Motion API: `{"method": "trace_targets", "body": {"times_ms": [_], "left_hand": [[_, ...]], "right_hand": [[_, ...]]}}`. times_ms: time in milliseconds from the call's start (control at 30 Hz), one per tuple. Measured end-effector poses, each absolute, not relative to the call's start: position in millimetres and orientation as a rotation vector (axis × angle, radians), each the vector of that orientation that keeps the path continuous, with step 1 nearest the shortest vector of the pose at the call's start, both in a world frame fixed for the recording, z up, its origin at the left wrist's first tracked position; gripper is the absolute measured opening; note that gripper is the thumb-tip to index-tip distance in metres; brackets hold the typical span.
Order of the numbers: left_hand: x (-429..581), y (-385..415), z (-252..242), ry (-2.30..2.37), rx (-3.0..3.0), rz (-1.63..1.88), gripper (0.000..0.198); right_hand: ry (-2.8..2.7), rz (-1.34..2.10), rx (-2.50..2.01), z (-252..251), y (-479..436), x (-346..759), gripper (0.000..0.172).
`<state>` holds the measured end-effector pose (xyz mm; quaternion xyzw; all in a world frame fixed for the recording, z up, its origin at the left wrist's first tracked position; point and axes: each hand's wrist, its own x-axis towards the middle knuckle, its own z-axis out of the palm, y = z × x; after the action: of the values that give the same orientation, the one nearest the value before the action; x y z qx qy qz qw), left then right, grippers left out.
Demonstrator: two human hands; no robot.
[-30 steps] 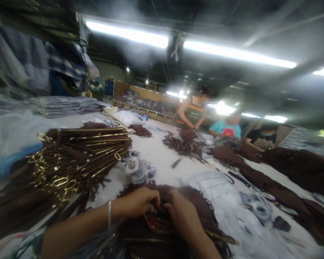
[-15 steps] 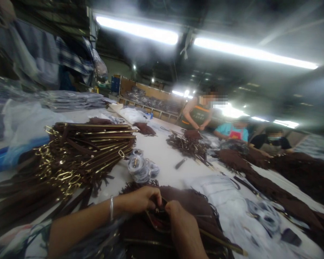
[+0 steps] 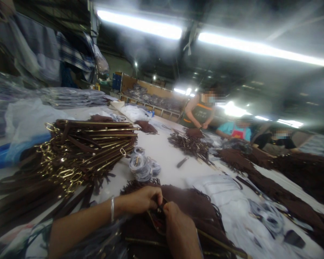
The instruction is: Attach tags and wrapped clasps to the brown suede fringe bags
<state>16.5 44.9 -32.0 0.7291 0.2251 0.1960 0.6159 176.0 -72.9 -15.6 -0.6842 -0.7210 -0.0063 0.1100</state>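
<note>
We see dim scene, dark ceiling (image 3: 218, 68); light from long white tubes (image 3: 139, 24) overhead, glare bleeding into milky haze. Gold hardware (image 3: 67, 173) glints; brown fringed fabric (image 3: 189, 202) near us lies in shadow. We find detail soft throughout, frame edges stretched, far right smeared.

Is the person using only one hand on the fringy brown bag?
No, the left hand and the right hand are both on the brown bag, fingers curled close together.
</note>
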Motion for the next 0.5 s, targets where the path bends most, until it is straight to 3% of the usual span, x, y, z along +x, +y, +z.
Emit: {"method": "trace_targets", "body": {"times_ms": [500], "left_hand": [[-4, 46, -17, 0.458, 2.105, 0.301, 0.041]], "right_hand": [[-2.108, 0.214, -1.982, -14, -77, 167, 0.02]]}}
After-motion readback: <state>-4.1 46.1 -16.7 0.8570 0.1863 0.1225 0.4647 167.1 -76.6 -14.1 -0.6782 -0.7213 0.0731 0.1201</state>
